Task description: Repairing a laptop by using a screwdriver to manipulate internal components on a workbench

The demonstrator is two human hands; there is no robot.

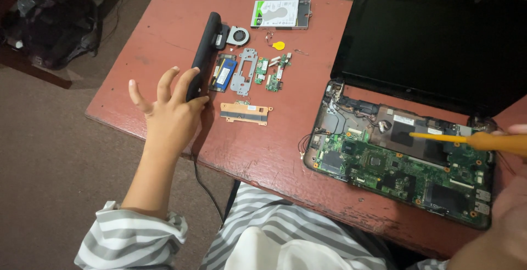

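So the left hand [167,110] is spread wide, fingers apart, holding nothing, fingertips just touching the near end of the long black matte plastic battery bar [205,56], which runs straight away from it across the worn red tabletop [258,149]. The right hand [513,138] looks clamped on an orange-handled screwdriver [466,138], tip over the open laptop's green circuit board [395,165].
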